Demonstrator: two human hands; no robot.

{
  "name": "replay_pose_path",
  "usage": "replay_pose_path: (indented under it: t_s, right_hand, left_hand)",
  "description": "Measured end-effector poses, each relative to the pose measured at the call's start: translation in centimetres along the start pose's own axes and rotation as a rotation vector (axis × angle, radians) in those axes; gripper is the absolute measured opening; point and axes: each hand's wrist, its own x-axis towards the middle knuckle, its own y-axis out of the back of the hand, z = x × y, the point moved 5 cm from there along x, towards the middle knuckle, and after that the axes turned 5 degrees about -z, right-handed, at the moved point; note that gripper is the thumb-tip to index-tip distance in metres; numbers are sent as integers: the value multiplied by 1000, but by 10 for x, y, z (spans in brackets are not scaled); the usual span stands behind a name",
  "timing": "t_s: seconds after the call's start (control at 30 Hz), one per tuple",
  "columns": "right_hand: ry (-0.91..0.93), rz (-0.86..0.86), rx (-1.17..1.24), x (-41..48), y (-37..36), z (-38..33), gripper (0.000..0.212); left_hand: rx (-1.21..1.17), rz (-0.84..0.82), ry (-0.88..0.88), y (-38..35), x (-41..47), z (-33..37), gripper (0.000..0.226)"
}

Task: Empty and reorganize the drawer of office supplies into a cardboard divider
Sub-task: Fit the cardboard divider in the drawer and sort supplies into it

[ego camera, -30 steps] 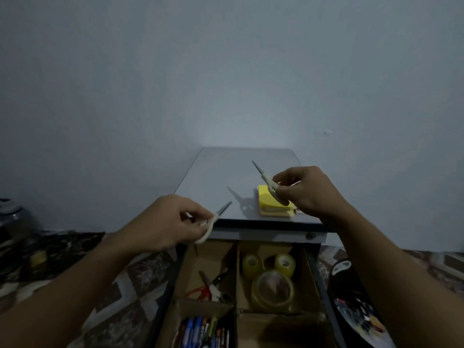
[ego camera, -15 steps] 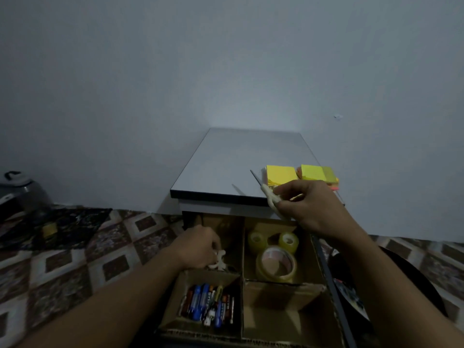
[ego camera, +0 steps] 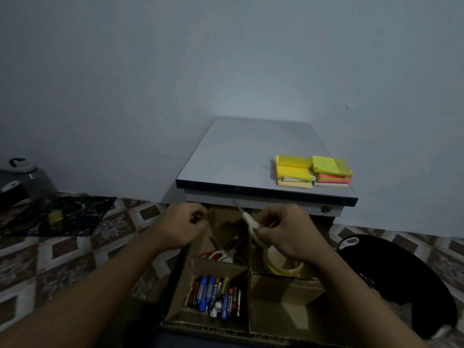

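Head view: the right hand [ego camera: 286, 232] pinches a white-handled tool [ego camera: 251, 226] in its fingers. The blade slants up-left over the wall between the cardboard divider's [ego camera: 213, 325] 2 rear compartments. The left hand [ego camera: 183, 227], just beside, is clenched with nothing visible inside.

both forearms bare, entering from the bottom corners and converging mid-frame. left hand [ego camera: 180, 227]: back facing up, fingers curled into a fist, thumb in against the index. right hand [ego camera: 283, 232]: level with the left, near it, not touching. its thumb and fingers pinch the handle of a pale-handled tool [ego camera: 249, 223], thin blade pointing up-left
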Motion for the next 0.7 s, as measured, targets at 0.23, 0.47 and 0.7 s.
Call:
replay_pose_path:
  t_s: [0.23, 0.47, 0.7]
  right_hand:
    - [-101, -100, -202, 41, -73, 4, 14]
    - [-139, -223, -430, 55, -106, 2, 18]
    - [-127, -254, -478, 52, -109, 7, 18]
  left_hand:
    - [-95, 82, 75, 24, -13, -34, 29]
    - [-103, 0, 84, 12, -13, -32, 30]
    - [-107, -32, 98, 12, -14, -27, 29]
